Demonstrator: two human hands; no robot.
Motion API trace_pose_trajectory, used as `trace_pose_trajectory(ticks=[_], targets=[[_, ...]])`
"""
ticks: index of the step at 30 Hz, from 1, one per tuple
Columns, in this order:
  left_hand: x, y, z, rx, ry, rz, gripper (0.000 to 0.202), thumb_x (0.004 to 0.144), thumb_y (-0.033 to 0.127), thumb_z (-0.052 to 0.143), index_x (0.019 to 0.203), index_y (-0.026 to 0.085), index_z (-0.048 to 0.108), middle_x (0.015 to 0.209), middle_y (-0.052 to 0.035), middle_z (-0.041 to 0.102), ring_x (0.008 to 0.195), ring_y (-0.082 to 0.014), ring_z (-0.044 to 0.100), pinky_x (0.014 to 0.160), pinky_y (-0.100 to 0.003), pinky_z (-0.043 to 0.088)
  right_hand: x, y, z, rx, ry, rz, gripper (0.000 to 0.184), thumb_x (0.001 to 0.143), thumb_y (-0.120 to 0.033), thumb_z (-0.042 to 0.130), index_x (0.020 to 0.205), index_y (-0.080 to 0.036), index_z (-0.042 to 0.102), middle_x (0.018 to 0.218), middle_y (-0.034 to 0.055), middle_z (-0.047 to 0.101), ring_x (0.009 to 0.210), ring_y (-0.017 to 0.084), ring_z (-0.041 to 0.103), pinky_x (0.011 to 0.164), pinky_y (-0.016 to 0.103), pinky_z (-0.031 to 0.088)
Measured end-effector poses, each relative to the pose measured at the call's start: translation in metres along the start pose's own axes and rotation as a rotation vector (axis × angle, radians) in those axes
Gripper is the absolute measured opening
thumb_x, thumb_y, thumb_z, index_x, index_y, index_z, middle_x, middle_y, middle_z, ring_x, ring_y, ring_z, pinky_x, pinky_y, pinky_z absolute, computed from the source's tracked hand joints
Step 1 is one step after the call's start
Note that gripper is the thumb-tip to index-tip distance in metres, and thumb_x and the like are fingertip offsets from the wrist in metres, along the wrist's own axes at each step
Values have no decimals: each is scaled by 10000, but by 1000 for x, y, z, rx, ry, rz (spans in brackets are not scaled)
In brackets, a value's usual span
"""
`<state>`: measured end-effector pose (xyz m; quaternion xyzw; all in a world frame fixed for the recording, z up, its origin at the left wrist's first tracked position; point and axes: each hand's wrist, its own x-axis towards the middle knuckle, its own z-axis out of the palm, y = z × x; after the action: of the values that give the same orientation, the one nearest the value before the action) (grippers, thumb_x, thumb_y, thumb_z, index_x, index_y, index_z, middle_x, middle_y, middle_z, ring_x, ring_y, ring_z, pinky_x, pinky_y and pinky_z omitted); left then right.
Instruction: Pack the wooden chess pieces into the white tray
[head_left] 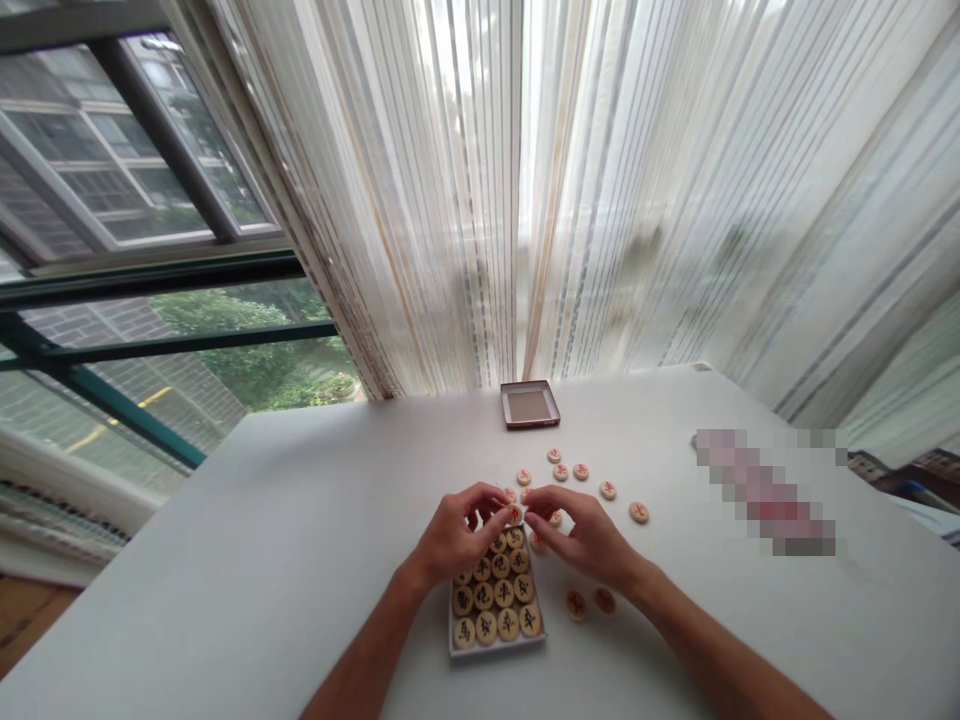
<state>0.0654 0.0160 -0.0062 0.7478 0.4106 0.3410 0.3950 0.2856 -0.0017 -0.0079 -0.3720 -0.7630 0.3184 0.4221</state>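
Note:
My left hand (466,528) pinches a round wooden xiangqi piece (514,514) with a red character between thumb and fingers, above the far end of a shallow box. My right hand (574,528) is close at the piece's right side, thumb and index finger curved and slightly apart; whether they touch it is unclear. Below the hands, the box (498,652) holds rows of xiangqi pieces with black characters, partly covered by my left hand. Loose red-character pieces lie on the table beyond and beside my right hand, such as one piece (638,512) and another piece (576,604).
The box lid (530,384) lies open side up at the back of the white table (285,540). A pixelated long pinkish item (765,495) lies on the right. Striped sheer curtains (517,200) hang behind the table, with a window (150,150) at the left.

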Motion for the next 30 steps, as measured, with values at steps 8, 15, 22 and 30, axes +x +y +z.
trace_pose_trajectory(ticks=[8, 15, 22, 30], targets=[[-1, 2, 3, -5, -14, 46, 205, 910, 345, 632, 1013, 173, 673, 854, -41, 739, 693, -131, 631, 583, -217, 440, 1, -3, 3, 45, -30, 22, 141, 918, -263, 635, 1046, -212, 667, 877, 22, 724, 785, 154, 679, 714, 266, 563], [-1, 8, -5, 25, -106, 38, 241, 921, 366, 599, 1045, 195, 716, 927, -43, 749, 689, -131, 610, 588, -221, 447, -1, -2, 4, 31, -41, 24, 158, 897, -214, 624, 1052, -206, 652, 901, 28, 684, 789, 153, 647, 728, 282, 553], [-4, -4, -51, 237, -190, -99, 271, 863, 420, 638, 907, 196, 784, 844, -41, 738, 706, -152, 606, 628, -226, 448, 1, -3, -2, -18, -15, 68, 189, 933, -224, 566, 1080, -228, 685, 922, 53, 666, 831, 179, 636, 750, 316, 551], [-10, -27, -70, 155, -417, -381, 427, 761, 526, 708, 983, 165, 762, 832, -53, 729, 549, -142, 650, 491, -197, 423, 8, -9, -3, 108, -126, 151, 253, 965, -384, 558, 1111, -223, 687, 1011, 71, 670, 889, 190, 659, 789, 332, 576]])
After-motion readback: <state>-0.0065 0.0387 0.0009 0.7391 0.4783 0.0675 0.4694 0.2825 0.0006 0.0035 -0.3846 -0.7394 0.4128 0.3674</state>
